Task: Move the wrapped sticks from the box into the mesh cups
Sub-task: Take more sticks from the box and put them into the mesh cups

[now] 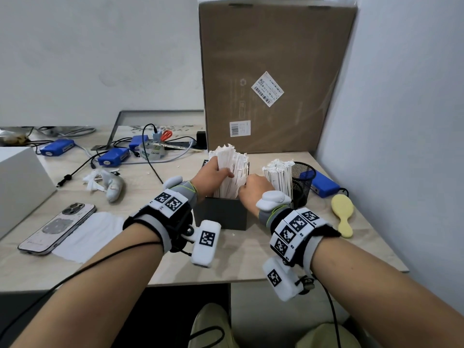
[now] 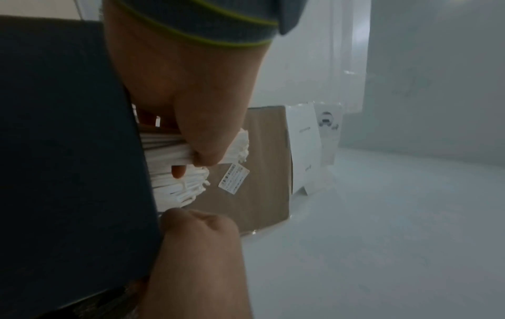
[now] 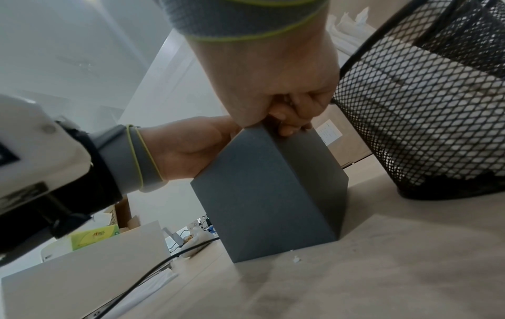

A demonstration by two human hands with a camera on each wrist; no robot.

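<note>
1. The left hand is curled around a bunch of wrapped sticks standing upright in the dark box on the bench, probably to lift them together.
2. The right hand grips the box's right rim, seemingly steadying it.
3. A mesh cup beside the box already holds sticks; it is a short carry.

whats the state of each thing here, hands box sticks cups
left hand: grips a bundle of wrapped sticks in the box
right hand: fingers curled at the box's right top edge
dark box: upright on the table, open top, packed with sticks
wrapped sticks: upright in the box
near mesh cup: upright, holds sticks
far mesh cup: upright, contents unclear
</note>
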